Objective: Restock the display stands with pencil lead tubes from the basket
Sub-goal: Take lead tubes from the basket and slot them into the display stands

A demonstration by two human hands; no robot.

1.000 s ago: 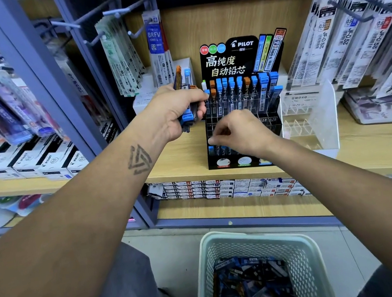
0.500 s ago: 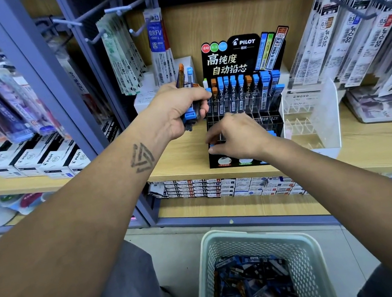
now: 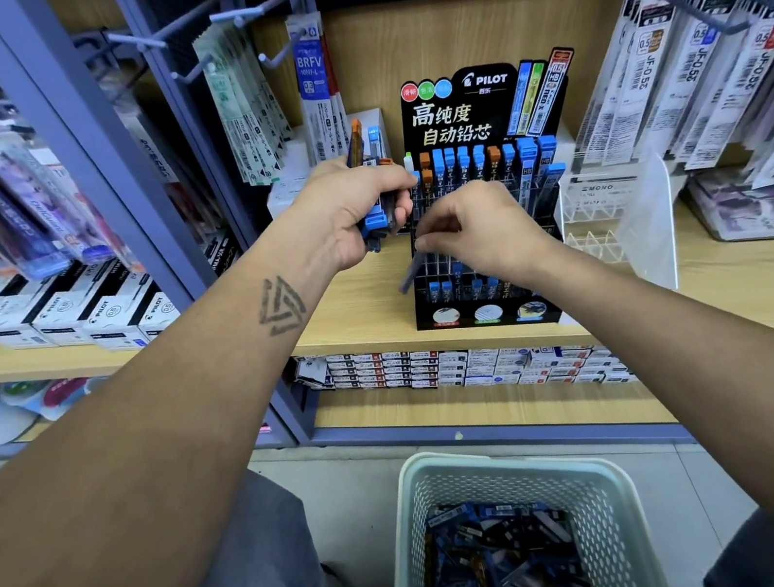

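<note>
Single dark lead tube being pinched at upper end by right hand, hanging tilted just left of black display stand, outside slots. Bundle of lead tubes being gripped by left hand, fingers curled round it, beside stand's upper rows. Stand being supported on wooden shelf. More tubes being held in basket on floor below.

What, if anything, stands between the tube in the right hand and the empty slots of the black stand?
Nothing visible does. The right hand pinches a tube at the left front of the stand, just above its open slots; the left hand, gripping a bundle, stays off to the left.
</note>
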